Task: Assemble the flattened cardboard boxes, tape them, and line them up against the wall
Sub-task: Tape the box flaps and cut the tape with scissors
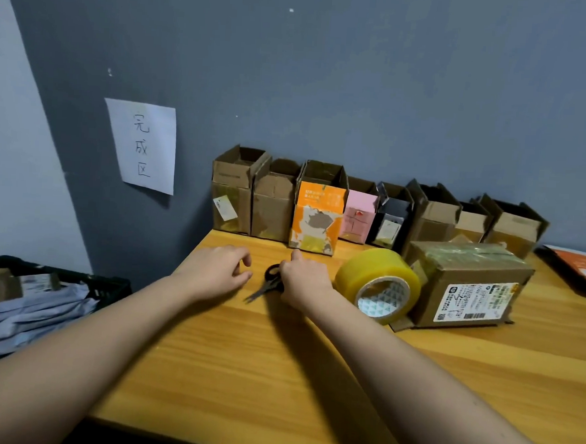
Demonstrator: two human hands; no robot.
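Several assembled boxes stand in a row against the grey wall, among them a brown box [232,192], an orange box [317,211], a pink box [358,219] and a black box [389,221]. A taped brown box with a shipping label [466,284] lies on its side on the wooden table [275,375]. A yellow tape roll [378,283] leans against it. Black scissors [265,287] lie on the table between my hands. My right hand [303,277] rests over the scissors' handles, fingers curled on them. My left hand [221,270] hovers beside them, fingers loosely curled, holding nothing.
A paper sign with handwritten characters [144,146] is stuck on the wall at left. A black crate [109,284] with flattened packaging stands left of the table. Orange flat packaging [580,265] lies at the table's far right edge.
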